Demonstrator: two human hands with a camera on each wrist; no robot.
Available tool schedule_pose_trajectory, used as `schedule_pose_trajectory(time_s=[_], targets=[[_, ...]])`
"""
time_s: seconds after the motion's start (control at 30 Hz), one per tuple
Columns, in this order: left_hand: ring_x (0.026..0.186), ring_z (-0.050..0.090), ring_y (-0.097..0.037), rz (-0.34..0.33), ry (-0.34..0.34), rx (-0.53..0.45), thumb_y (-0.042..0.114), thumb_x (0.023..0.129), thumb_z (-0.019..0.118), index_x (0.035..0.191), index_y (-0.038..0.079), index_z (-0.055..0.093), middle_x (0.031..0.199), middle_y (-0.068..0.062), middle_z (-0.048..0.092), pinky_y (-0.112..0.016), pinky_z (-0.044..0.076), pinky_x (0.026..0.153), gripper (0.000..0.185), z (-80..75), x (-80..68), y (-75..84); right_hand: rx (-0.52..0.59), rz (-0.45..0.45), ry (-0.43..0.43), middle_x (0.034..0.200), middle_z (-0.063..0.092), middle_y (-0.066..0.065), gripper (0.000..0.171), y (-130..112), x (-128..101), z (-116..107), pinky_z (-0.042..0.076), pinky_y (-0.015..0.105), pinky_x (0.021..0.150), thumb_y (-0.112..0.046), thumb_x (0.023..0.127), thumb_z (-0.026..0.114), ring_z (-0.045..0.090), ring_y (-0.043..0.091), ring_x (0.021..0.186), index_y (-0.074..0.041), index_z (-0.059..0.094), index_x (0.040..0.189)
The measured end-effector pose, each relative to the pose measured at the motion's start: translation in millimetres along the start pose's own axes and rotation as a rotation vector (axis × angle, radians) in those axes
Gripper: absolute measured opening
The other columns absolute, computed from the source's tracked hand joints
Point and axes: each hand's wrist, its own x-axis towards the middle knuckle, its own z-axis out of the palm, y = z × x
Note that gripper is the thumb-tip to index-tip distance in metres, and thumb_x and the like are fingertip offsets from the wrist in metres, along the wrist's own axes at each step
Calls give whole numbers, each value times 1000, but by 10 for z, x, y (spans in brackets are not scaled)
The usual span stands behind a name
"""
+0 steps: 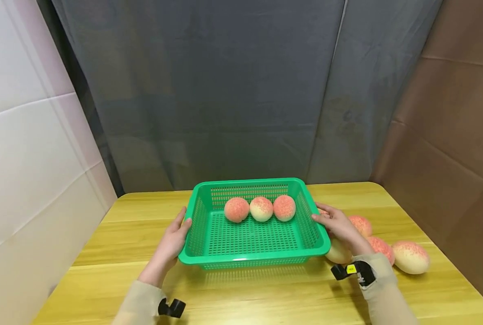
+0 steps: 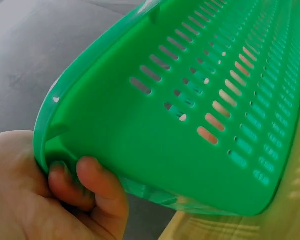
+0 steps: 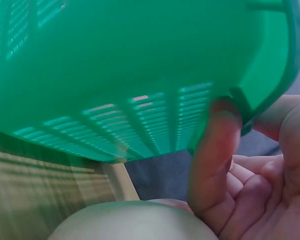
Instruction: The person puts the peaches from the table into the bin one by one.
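On the yellow table, my left hand and right hand grip the green basket by its side rims, fingers curled underneath. Three peaches sit along its far wall. More peaches lie beside my right wrist, partly hidden behind it; their count is unclear.

No readable text, label, brand, number or sign anywhere. Small yellow tag on black wrist-camera mount at right sleeve, marking too small to read. Green basket bears no print.
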Motion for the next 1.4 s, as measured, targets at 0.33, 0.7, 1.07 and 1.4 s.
schedule_pose_trajectory(time_s=[0.33, 0.7, 1.07, 1.4], targets=[[143, 14, -38, 58, 15, 38, 23, 107, 36, 155, 2, 9, 159, -21, 10, -53, 25, 110, 59, 102, -7, 4, -42, 54, -44, 93, 64, 8, 66, -53, -26, -120, 50, 26, 61, -27, 100, 55, 57, 9, 64, 5, 25, 150], [141, 22, -39, 60, 40, 52, 23, 106, 39, 154, 1, 14, 158, -22, 15, -54, 29, 108, 59, 127, 16, -50, -143, 84, -37, 74, 60, 6, 64, -186, -66, -210, 53, 30, 53, -26, 100, 55, 57, 13, 56, 12, 30, 145], [136, 30, -42, 62, 41, 59, 24, 106, 38, 155, 1, 12, 157, -25, 14, -54, 36, 104, 60, 84, -10, -63, -545, 68, 41, 93, 61, 15, 64, -475, -209, -712, 52, 36, 64, -39, 99, 54, 61, 26, 71, 10, 44, 138], [140, 24, -40, 60, 38, 18, 23, 106, 41, 154, 1, 15, 158, -22, 15, -55, 32, 107, 60, 187, -21, -56, -888, 143, 60, 121, 49, 44, 70, -338, -636, -1440, 49, 58, 79, -44, 98, 53, 51, 55, 107, 18, 46, 130]])
